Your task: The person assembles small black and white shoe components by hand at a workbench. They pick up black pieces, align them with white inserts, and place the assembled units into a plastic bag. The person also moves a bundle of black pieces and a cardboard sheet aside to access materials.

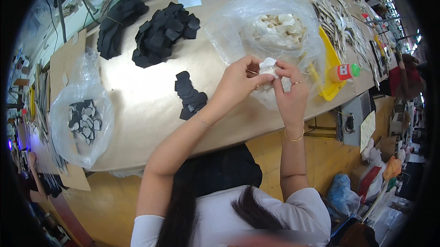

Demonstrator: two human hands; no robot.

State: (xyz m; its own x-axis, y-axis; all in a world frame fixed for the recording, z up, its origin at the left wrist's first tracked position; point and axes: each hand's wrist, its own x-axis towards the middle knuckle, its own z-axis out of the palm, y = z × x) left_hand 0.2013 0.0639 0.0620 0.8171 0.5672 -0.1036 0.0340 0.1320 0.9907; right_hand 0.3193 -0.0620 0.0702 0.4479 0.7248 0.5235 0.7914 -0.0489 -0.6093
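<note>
You sit at a long tan worktable point(146, 109). Beneath you lies a yellow-brown floor point(114, 201). Cluttered benches point(366, 40) stretch far right.

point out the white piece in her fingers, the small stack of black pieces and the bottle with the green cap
white piece point(268, 67), head view, on its middle, pinched between the fingertips of both hands
small stack of black pieces point(189, 95), head view, on the stack's middle
bottle with the green cap point(343, 72), head view, on the bottle's orange body

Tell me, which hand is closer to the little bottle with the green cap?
The right hand. It is beside the clear bag, a short way left of the bottle. The left hand is farther off, on the other side of the white piece both hands pinch.
</note>
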